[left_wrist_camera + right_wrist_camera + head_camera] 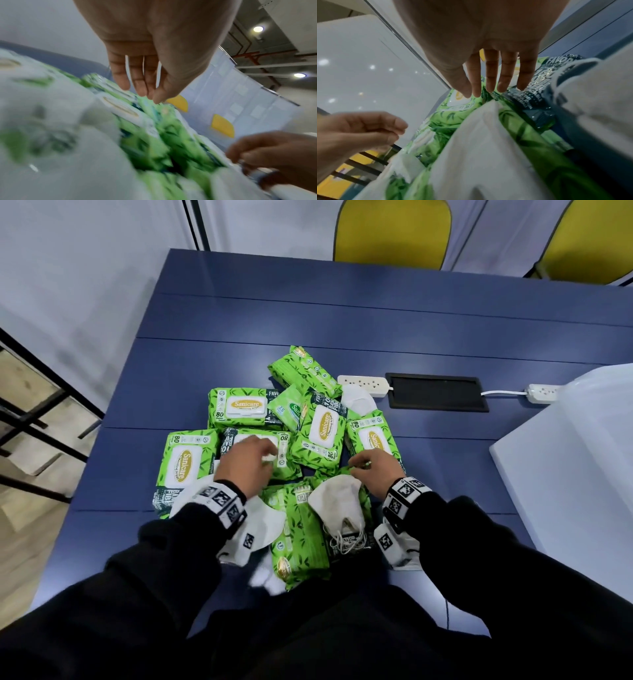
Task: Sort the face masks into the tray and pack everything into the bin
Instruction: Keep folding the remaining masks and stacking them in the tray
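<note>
Fingers of both the left hand [247,461] and right hand [376,470] hang straight, released, over crowded wipes packs [322,430] and face masks [337,501], with bare blue table [342,330] beyond.

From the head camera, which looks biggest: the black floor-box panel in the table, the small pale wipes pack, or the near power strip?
1. Black panel
2. Small wipes pack and power strip: too alike to rank.

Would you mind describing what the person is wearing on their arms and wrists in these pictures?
Both arms are covered by long black sleeves reaching the wrists. Each wrist carries a band printed with black-and-white square fiducial markers, and a white block bearing another such marker sits below each band, on the left and right. The left hand and right hand are bare, with no gloves.
</note>
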The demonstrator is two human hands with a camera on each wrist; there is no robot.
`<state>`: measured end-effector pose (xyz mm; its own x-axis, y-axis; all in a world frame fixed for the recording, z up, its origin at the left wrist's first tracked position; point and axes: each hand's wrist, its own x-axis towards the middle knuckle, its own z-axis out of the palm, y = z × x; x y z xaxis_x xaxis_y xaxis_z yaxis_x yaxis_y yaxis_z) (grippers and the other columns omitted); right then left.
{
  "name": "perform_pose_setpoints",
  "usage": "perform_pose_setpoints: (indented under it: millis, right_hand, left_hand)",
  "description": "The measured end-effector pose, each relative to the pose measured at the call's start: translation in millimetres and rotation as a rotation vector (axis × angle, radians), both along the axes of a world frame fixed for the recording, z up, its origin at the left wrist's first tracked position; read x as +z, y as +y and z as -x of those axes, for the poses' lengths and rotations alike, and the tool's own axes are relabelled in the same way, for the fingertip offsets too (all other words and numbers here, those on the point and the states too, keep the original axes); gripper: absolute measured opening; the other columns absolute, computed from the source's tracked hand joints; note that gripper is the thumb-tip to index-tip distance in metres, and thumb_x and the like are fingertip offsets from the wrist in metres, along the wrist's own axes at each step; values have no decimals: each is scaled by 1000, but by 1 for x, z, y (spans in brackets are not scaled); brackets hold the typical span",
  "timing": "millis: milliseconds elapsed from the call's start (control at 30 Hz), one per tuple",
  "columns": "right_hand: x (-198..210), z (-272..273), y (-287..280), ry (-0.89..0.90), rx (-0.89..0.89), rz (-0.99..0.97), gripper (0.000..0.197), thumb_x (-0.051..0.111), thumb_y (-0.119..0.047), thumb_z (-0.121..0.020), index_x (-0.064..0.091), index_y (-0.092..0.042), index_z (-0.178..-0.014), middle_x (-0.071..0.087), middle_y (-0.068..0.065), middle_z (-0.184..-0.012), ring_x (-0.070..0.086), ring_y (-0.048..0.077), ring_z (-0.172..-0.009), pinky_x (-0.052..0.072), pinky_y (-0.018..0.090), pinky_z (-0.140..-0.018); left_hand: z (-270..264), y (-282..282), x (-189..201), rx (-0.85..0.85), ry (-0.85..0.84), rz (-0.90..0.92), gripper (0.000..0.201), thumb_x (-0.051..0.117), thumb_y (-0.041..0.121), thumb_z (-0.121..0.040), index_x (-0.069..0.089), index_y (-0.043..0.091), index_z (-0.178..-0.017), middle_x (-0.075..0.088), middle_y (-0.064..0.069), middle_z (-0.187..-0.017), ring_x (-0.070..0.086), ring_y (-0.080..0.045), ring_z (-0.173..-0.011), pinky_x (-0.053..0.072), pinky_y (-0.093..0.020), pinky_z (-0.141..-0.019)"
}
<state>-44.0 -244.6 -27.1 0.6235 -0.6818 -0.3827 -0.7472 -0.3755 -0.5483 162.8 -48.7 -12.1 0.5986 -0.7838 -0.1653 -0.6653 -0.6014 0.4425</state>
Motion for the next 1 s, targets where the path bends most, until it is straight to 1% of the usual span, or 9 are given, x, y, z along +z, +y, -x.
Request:
perform_pose_setpoints:
  millis: [100, 200, 400, 467, 633, 700, 767, 867, 1000]
  right_hand:
    - [2, -11, 6, -135, -95, -44, 10, 74, -18, -89, 78, -21, -98, 73, -6, -99, 65, 11, -89, 52, 26, -82]
    - [8, -23, 18, -266, -161, -127, 8, 74, -13, -89, 77, -20, -93, 74, -5, -91, 66, 13, -86, 51, 25, -77]
    - [18, -36, 39, -366, -128, -236, 9, 75, -18, -88, 76, -27, -88, 75, -8, -99, 70, 23, -91, 57, 37, -83]
    - [24, -37, 43, -412, -124, -299, 10, 78, -18, -87, 75, -22, -96, 75, -4, -104, 70, 23, -95, 56, 36, -85]
    - [39, -42, 50, -463, -89, -479, 68, 87, -17, -78, 54, -22, -137, 60, 1, -136, 54, 13, -126, 45, 33, -106]
    - [49, -44, 53, -545, -157, -649, 67, 82, -3, -80, 52, -14, -139, 64, 2, -127, 62, 14, -115, 53, 31, -95]
    - [56, -41, 53, -575, -226, -815, 39, 74, 3, -85, 62, -5, -121, 72, 10, -110, 72, 21, -93, 60, 34, -76]
    - [61, -27, 47, -475, -353, -848, 7, 68, 0, -92, 61, -4, -92, 67, 16, -85, 71, 28, -65, 61, 39, -56]
    - [60, -2, 32, -456, -457, -884, 6, 65, 0, -94, 62, -5, -94, 68, 15, -81, 71, 36, -61, 60, 45, -48]
  left_hand:
    - [-39, 20, 5, 56, -115, -202, 32, 67, 7, -84, 69, 34, -102, 68, 0, -117, 66, -26, -104, 56, -41, -88]
    - [-47, 32, -1, -8, -107, -370, 34, 75, 12, -84, 71, 35, -108, 70, -1, -116, 67, -27, -103, 56, -39, -88]
    - [-52, 36, -9, 50, -195, -212, 15, 72, 38, -90, 76, 32, -103, 77, 1, -101, 68, -25, -98, 49, -36, -90]
    - [-53, 31, 2, 135, -10, -42, 13, 77, 37, -88, 79, 29, -98, 77, 3, -95, 69, -22, -93, 52, -34, -85]
    - [-25, 4, 41, 87, 543, 343, 7, 82, 22, -86, 82, 16, -90, 78, 3, -86, 66, -7, -74, 49, -23, -69]
    - [-12, -4, 47, 157, 727, 464, 3, 79, 14, -88, 80, 12, -90, 77, -9, -87, 64, -15, -73, 49, -29, -65]
    - [-1, -8, 45, 261, 835, 555, 1, 78, 9, -88, 78, 9, -90, 76, -17, -90, 63, -22, -74, 50, -34, -65]
    - [16, -11, 34, 336, 883, 544, 3, 74, 6, -91, 74, 9, -92, 75, -5, -81, 62, -19, -62, 51, -26, -53]
    - [41, -13, 16, 323, 910, 423, 10, 79, 9, -88, 73, 7, -96, 74, -2, -77, 63, -19, -55, 54, -30, -50]
